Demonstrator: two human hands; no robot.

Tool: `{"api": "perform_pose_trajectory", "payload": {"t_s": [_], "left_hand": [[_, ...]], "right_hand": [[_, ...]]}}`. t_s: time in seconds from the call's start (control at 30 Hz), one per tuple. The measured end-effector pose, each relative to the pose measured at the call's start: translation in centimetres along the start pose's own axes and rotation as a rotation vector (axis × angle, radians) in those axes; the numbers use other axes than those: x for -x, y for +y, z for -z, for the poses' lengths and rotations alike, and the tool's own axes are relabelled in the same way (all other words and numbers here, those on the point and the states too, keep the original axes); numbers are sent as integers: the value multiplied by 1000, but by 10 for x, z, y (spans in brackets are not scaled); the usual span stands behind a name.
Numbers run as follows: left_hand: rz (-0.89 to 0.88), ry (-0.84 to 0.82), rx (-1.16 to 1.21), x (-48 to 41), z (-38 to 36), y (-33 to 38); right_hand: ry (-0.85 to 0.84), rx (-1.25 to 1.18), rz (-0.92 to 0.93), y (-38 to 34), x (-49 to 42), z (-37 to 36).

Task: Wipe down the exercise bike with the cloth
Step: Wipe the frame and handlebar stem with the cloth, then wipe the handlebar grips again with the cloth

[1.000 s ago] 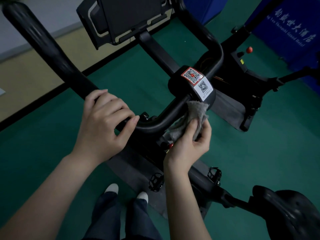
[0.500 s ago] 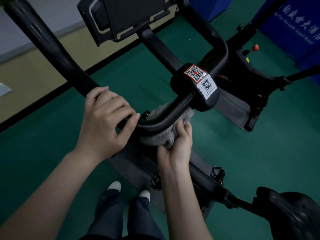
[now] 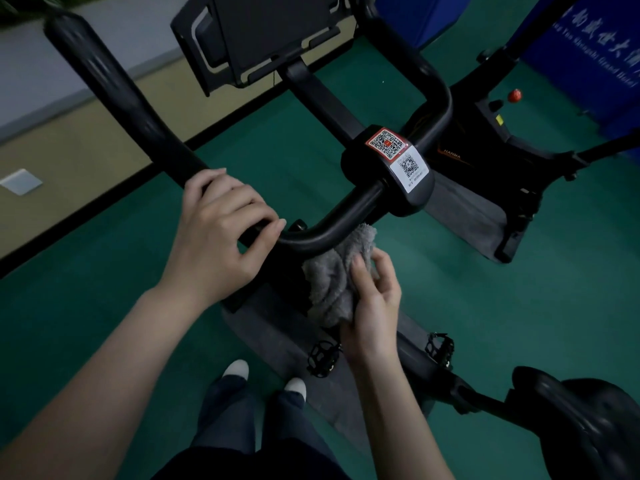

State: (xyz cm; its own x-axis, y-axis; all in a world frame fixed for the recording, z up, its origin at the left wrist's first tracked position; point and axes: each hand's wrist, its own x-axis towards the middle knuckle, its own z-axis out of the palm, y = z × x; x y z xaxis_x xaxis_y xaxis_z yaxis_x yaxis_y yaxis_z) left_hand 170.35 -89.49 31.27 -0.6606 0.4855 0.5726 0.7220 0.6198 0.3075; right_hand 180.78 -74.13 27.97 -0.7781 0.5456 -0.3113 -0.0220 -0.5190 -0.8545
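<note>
As R hand bunches fuzzy cloth, L hand grips tubular bar.

The person wears dark blue trousers, like jeans. Two white shoes peek out under the trouser legs, with only their rounded tips showing. Both forearms are bare. The left hand and the right hand are bare too, with short nails.

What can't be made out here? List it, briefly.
Head view:
- Where the cloth meets the handlebar: hidden under the bar.
- Console: top cut off by the frame edge.
- Saddle: blurred, cut off at the corner.
- QR label small print: too small.
</note>
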Motion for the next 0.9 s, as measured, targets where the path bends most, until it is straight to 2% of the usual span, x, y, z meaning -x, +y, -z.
{"api": "perform_pose_trajectory", "payload": {"t_s": [0.2, 0.43, 0.57, 0.7, 0.9], "left_hand": [[46, -18, 58, -1, 14, 11], [202, 5, 52, 40, 41, 30], [406, -146, -42, 81, 54, 29], [516, -303, -128, 116, 62, 23], [687, -396, -206, 171, 79, 17]], "right_hand": [[-66, 336, 130, -14, 8, 16], [-167, 532, 184, -13, 8, 9], [-161, 567, 191, -8, 15, 4], [-321, 662, 139, 4, 30, -1], [-493, 731, 124, 24, 59, -28]]}}
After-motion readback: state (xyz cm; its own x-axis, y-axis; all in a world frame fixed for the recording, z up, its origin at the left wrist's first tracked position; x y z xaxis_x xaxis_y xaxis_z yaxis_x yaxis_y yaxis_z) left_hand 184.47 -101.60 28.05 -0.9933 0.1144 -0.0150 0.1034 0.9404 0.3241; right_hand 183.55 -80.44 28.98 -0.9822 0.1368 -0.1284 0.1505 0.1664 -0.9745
